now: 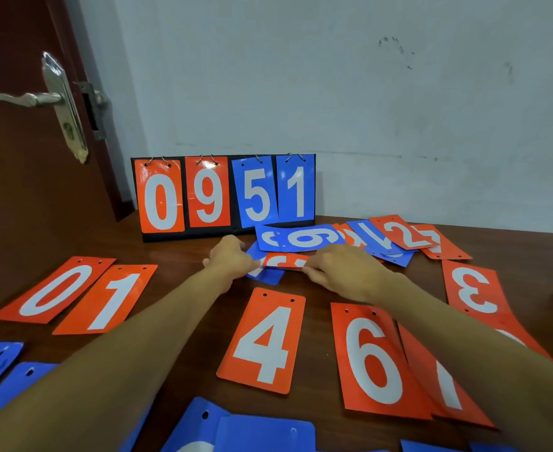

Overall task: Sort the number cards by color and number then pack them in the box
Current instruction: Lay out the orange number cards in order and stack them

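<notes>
Orange card (286, 261) at the middle, who has it? asks the first.

Both do, says the second. The person's left hand (228, 259) pinches its 9 o'clock end and the right hand (343, 272) pinches its 3 o'clock end. Fingers are clamped on it, and they cover the digit.

Which step is that?

Still sorting, he judges. The card sits over a blue card (267, 275) at the near edge of the pile (379, 239), which lies at 1 o'clock. The orange row is part laid: 0 (56, 290) and 1 (107, 298) at 9 o'clock, 4 (265, 340) at 6, 6 (371, 360) and 7 (444, 386) at 5. A 3 (474, 291) lies turned round at 3 o'clock.

And the next move?

Probably to lift the card clear of the blue one, read it, and lay it in its slot by number. No box shows, so packing is far off.

Is there room?

Bare table (171, 252) lies between 1 and 4, though the left forearm crosses above it. The stand (223, 194) blocks 12 o'clock, with the wall just behind. Blue cards (262, 432) crowd the near edge from 6 to 8. The card is thin and glossy, so it may drag the blue one along.
</notes>
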Motion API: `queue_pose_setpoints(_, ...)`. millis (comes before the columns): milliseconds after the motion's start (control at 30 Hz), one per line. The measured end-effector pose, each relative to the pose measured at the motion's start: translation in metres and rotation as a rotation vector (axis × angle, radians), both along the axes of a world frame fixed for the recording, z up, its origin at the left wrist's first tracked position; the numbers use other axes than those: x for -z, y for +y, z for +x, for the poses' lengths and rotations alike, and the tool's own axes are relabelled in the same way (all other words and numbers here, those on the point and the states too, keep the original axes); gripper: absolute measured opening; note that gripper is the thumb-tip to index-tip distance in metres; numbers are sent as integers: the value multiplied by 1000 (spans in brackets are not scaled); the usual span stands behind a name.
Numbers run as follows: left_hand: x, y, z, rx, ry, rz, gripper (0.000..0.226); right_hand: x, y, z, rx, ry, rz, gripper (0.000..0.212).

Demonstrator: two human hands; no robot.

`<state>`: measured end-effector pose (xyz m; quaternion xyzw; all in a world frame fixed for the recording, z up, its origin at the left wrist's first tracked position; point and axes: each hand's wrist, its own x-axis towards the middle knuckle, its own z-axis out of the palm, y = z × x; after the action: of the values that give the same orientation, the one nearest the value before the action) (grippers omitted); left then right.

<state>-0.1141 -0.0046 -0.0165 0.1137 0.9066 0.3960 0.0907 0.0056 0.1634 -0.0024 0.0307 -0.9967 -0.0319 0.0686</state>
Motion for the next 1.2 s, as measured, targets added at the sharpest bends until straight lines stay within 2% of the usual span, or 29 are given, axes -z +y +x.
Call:
queue_pose_setpoints(100,-8,-11,-1,-7,-36,89,8,0,10,6,12,17,19,31)
queue_pose_setpoints(200,-15,-28,1,-30,-56,183,9,-2,13,14,43,44,-28,32)
queue_pose_setpoints(300,-28,-47,12,-92,-81,313,8,-8,7,21,27,181,-39,32)
queue_pose_setpoints(433,-43,-70,36,-157,-76,479,12,-26,-12,34,-68,243,-17,30)
queue_pose_setpoints(533,-50,-83,57,-188,58,549,14,-37,-30,50,-195,381,8,26)
queue_pose_setpoints(633,-56,-97,75,-164,243,480,22,-42,-43,69,-280,501,0,28)
queue_pose_setpoints(700,-58,-103,88,-138,172,505,21,-44,-54,82,-332,534,44,34)
queue_pose_setpoints(800,-61,-105,116,-66,-30,573,17,-44,-65,99,-378,526,115,40)
queue_pose_setpoints(900,-60,-105,145,79,-175,632,14,-45,-71,115,-378,509,82,40)
queue_pose_setpoints(1000,-57,-106,165,207,-177,597,23,-48,-70,132,-351,509,44,45)
queue_pose_setpoints(1100,-61,-108,175,228,-248,591,35,-52,-68,144,-314,509,79,52)
queue_pose_setpoints(1200,-65,-105,186,207,-277,626,36,-52,-61,146,-298,490,155,53)
